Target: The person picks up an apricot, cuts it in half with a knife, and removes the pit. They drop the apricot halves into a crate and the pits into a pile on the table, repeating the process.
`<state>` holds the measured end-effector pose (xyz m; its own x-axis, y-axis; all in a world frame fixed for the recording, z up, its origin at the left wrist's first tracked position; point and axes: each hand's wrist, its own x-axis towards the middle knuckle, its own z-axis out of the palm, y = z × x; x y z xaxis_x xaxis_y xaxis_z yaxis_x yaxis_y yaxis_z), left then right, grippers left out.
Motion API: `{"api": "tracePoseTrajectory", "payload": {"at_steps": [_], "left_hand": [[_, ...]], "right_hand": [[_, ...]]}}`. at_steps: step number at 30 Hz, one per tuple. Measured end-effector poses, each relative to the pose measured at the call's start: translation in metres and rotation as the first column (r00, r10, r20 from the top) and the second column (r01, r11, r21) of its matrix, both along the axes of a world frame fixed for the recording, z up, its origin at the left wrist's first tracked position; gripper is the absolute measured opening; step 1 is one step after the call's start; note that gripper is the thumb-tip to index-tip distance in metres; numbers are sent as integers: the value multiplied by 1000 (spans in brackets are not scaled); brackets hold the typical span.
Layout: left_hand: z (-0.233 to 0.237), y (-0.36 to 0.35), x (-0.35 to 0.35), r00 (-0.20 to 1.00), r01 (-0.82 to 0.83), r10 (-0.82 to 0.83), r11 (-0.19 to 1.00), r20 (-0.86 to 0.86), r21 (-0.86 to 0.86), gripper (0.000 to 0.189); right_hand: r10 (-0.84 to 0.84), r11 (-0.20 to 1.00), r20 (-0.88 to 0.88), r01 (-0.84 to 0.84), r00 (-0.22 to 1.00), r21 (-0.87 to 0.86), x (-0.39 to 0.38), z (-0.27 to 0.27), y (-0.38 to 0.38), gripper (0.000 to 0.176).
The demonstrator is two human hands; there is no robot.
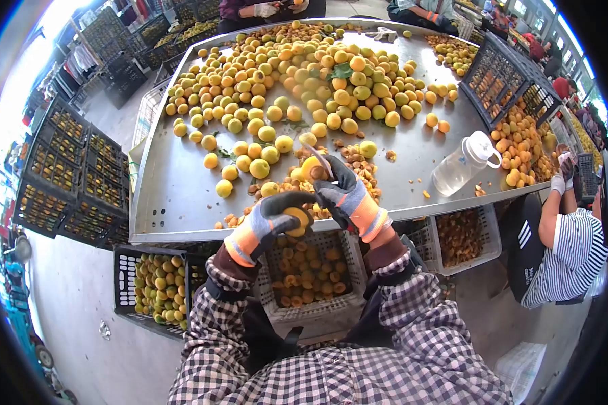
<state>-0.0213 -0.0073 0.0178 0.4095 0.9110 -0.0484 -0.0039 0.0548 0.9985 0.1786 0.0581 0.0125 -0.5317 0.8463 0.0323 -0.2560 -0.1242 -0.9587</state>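
Note:
My left hand, in a grey and orange work glove, is closed around a cut yellow apricot. Just up and to the right, my right hand wears a matching glove and grips a small knife, its thin blade pointing up and away from me. Against the blade and right fingertips sits an apricot piece with a brown middle. Both hands are over the near edge of the metal table. Scraps and pits lie around them, and a large heap of apricots spreads beyond.
Below my hands stands a pale crate of apricots. A black crate of fruit is at left, a crate of brown pits at right. A water bottle and a tipped black crate rest on the table. Co-workers sit around it.

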Motion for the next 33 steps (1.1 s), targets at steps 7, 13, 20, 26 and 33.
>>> {"api": "tracePoseTrajectory", "payload": {"at_steps": [7,13,20,26,33], "left_hand": [[-9,7,10,926,-321,315,947,207,-3,60],[-20,12,12,925,-331,337,941,174,-64,50],[-17,11,38,940,-298,330,917,86,-265,31],[-16,13,52,937,-301,333,923,106,-238,35],[-41,20,58,937,-337,343,938,72,-75,33]], "right_hand": [[167,957,247,-217,954,191,-8,6,-12,47],[-258,954,-50,263,965,142,-10,11,8,30],[-467,854,-567,513,679,-88,-17,19,8,19],[-469,836,-533,548,704,-12,-19,19,2,25],[-532,642,-396,661,749,389,-19,8,0,26]]}}
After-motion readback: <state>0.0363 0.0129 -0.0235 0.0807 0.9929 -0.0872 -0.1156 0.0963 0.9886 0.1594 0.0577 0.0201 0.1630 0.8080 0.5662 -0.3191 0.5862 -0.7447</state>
